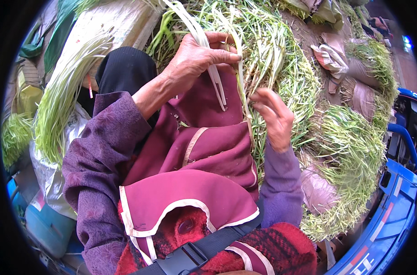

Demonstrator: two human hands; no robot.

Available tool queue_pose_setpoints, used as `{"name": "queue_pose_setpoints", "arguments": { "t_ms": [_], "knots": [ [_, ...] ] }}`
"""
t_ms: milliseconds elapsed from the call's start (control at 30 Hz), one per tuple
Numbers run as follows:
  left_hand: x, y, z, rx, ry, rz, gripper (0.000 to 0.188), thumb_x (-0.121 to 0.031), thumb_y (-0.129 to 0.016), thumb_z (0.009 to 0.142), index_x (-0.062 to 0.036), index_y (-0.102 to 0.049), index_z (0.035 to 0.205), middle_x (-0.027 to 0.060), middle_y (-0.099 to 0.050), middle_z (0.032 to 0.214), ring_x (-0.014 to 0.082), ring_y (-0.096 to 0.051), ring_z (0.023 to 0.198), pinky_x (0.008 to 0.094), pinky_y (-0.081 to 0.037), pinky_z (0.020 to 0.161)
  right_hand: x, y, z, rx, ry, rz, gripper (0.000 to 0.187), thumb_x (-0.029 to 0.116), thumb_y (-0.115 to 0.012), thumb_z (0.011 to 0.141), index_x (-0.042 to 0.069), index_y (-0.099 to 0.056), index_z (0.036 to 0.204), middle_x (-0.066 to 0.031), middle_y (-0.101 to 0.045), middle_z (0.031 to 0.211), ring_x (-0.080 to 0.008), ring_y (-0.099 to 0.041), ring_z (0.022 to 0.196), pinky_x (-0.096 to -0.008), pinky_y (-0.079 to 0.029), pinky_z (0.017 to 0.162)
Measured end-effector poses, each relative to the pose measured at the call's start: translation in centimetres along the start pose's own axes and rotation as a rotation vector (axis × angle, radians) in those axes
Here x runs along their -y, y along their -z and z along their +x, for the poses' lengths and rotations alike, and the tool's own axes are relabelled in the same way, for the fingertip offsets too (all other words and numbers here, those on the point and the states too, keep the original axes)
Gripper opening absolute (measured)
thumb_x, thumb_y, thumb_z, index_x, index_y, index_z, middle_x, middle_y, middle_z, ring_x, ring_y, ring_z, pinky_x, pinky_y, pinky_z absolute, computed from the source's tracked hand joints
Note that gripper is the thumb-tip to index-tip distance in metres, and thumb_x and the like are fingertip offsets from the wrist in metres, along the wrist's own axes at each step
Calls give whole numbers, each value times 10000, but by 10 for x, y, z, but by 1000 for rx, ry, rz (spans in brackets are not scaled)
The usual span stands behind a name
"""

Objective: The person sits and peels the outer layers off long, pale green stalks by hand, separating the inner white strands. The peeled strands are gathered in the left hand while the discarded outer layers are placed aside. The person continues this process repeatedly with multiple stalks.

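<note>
My left hand [194,57] is closed around a few long white stalks [220,87] that look like garlic chives. Their pale ends hang over the maroon apron [208,146] on my lap. A thin, yellowish stalk [240,75] runs down past my left fingertips. At its lower part, the thumb and fingers of my right hand [275,119] are pinched together on it. Beyond both hands spreads a large loose heap of green and pale leaves [272,55], some yellowed and tangled.
On the left, a neat bunch of long chives [64,91] droops over a whitish sack [121,27]. Wrapped green bundles [350,156] lie along the right, beside a blue metal vehicle part [392,206]. A teal plastic container [50,224] stands at the lower left.
</note>
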State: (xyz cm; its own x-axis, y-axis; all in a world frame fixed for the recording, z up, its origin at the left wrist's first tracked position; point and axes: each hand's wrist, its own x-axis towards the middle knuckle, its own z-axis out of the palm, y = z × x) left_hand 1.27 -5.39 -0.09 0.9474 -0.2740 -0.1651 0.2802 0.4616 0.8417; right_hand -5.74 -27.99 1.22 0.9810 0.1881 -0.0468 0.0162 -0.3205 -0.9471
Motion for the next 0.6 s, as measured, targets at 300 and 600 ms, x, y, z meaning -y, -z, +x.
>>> {"name": "queue_pose_setpoints", "arguments": {
  "t_ms": [300, 600],
  "knots": [
    [0, 7, -4, 64, 42, -16, 308, -58, -675, 772, 63, -557, 1029, 107, -638, 782, 175, -652, 687, 254, -536, 583, 4, -21, 63, -209, -82, 450, 171, 137, -590, 861, -11, -660, 913, -78, -646, 776, -132, -600, 670, -270, -509, 626],
    [-12, 13, -4, -99, -77, 279, 403, -138, -657, 816, 16, -529, 1165, 135, -587, 1008, 167, -640, 732, 242, -535, 577, 22, 37, 88, -352, 73, 142, 124, 109, -625, 838, -5, -656, 876, -30, -578, 616, -79, -526, 488, -211, -467, 444]
  ]
}}
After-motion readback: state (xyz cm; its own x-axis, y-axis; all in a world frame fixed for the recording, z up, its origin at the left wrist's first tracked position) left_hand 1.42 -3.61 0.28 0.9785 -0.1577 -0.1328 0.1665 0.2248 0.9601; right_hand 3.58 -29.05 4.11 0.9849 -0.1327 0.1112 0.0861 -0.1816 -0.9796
